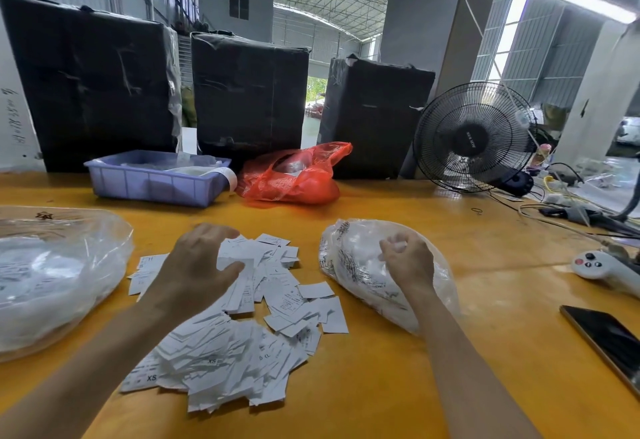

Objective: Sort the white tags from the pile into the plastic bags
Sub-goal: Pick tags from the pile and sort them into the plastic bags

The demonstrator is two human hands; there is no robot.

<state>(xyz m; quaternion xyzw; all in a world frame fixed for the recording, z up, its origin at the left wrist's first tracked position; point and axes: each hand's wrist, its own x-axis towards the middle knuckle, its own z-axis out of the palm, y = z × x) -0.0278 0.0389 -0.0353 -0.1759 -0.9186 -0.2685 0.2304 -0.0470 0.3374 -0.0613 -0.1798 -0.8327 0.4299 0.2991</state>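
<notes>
The pile of white tags (242, 317) lies loose on the yellow table (398, 386), toward its near edge, between two clear plastic bags. My left hand (197, 265) hovers over the pile's far end, fingers spread and relaxed, gripping nothing. My right hand (407, 262) rests on the right plastic bag (349, 265), fingers curled round a few small white tags at its top (the bag is already well filled with white tags). The left plastic bag (59, 276), at the table's left edge, also holds white tags. Along the far edge stand a blue bin (152, 185) with white material inside and a red bag (298, 175), its contents unclear. A phone (606, 338) lies at the right edge.
</notes>
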